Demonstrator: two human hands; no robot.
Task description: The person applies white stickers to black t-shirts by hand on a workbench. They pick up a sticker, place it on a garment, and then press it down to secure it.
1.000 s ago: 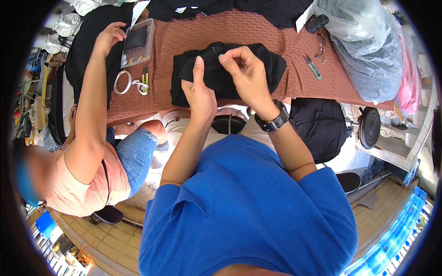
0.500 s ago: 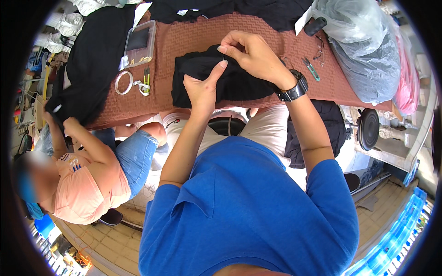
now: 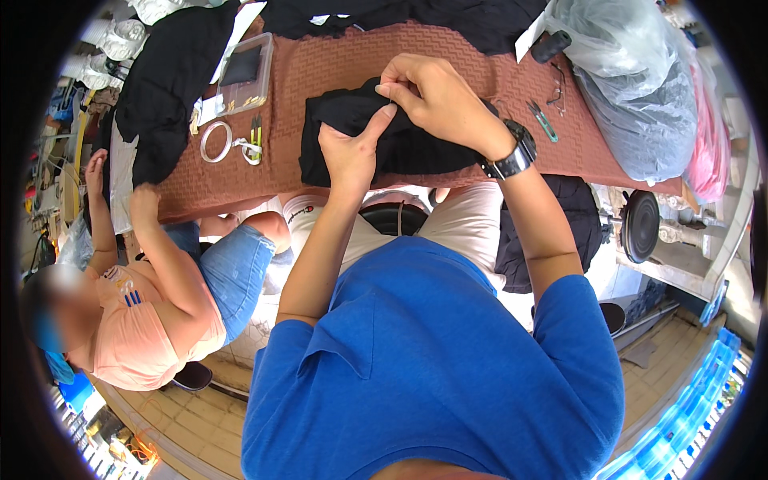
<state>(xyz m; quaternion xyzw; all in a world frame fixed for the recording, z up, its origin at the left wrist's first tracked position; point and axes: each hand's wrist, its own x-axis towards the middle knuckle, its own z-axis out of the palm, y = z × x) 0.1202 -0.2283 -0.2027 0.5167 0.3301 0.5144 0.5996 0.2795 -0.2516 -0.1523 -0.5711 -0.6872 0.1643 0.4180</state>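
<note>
A folded black fabric piece (image 3: 424, 148) lies before me at the front of the table. My left hand (image 3: 350, 152) grips its upper part, thumb on top and pointing at my right fingertips, the other fingers tucked beneath the cloth. Just above that thumb, my right hand (image 3: 432, 96) is closed in a pinch at the fabric's far edge. Whatever sits between those right fingertips is too small to make out. The right wrist wears a black watch (image 3: 512, 152).
A brown cloth (image 3: 320, 56) covers the table. Left are a clear plastic box (image 3: 266, 68), a white tape ring (image 3: 214, 144) and yellow snips (image 3: 256, 136); right are green snips (image 3: 544, 124), glasses (image 3: 558, 88), a black thread spool (image 3: 550, 46) and plastic bags (image 3: 632, 104). A co-worker (image 3: 152, 312) sits left.
My hands and the fabric stay almost in place. The co-worker's hands have moved apart, and the black garment there has shifted, uncovering a pale surface at the table's left end.
</note>
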